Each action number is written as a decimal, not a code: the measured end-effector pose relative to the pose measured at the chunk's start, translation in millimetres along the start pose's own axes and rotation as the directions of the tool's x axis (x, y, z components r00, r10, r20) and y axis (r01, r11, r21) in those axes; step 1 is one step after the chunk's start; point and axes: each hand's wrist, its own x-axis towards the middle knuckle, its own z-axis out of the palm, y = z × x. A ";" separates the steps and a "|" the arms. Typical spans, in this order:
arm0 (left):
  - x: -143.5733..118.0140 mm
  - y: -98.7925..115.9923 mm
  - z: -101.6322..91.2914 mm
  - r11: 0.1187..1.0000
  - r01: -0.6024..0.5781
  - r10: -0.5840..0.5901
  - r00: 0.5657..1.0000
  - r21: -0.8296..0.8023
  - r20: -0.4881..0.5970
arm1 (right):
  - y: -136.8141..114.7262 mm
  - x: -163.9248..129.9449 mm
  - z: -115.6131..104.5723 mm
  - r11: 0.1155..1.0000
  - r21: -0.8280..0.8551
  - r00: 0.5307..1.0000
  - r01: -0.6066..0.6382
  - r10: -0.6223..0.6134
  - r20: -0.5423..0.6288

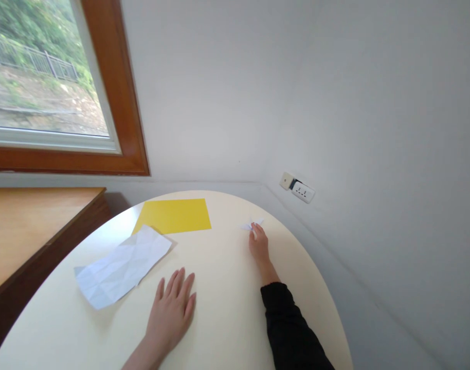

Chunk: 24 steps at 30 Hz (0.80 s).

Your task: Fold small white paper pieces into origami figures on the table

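My right hand [259,244] reaches to the far right part of the round table, its fingers closed on a small white folded paper figure [259,221]. Pointed ends of the figure stick out on both sides of the fingers; its middle is hidden behind them. My left hand [170,313] lies flat on the tabletop, fingers stretched out, with nothing in it. Left of that hand is a creased white sheet of paper [121,264], its edges lifting a little. Its upper corner overlaps a flat yellow sheet [177,215] at the table's far side.
The round cream table [227,298] stands near a corner of white walls. A wooden desk [34,210] is at the left, beneath a wood-framed window [123,87]. A power socket [303,191] sits low on the right wall.
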 end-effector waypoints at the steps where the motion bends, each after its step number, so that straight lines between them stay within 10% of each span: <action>1: 0.2 0.5 -1.5 1.000 0.002 -0.002 1.000 -0.003 0.007 | -3.8 -4.0 -0.8 0.999 0.050 1.000 0.010 -0.010 -0.003; 10: 0.1 4.7 -12.9 0.993 0.028 -0.025 0.999 -0.114 0.029 | -60.3 -90.3 1.4 0.844 0.529 0.992 -0.091 0.034 0.118; 13: 1.3 2.1 -16.8 0.947 0.031 -0.039 0.999 -0.320 -0.018 | -81.7 -120.5 -6.1 0.477 0.800 0.932 -0.363 0.192 0.308; 16: 3.7 2.7 -21.7 0.709 0.095 -0.168 0.985 -0.699 -0.036 | -101.5 -141.0 -14.8 0.304 0.824 0.878 -0.479 0.155 0.453; 18: 5.2 6.5 -24.6 0.400 0.163 -0.264 0.963 -0.902 0.057 | -111.7 -149.2 -18.3 0.259 0.813 0.853 -0.521 0.134 0.504; 24: 5.1 19.0 -33.2 0.166 0.205 -0.162 0.971 -0.965 0.178 | -125.3 -160.5 -17.8 0.266 0.805 0.843 -0.530 0.062 0.534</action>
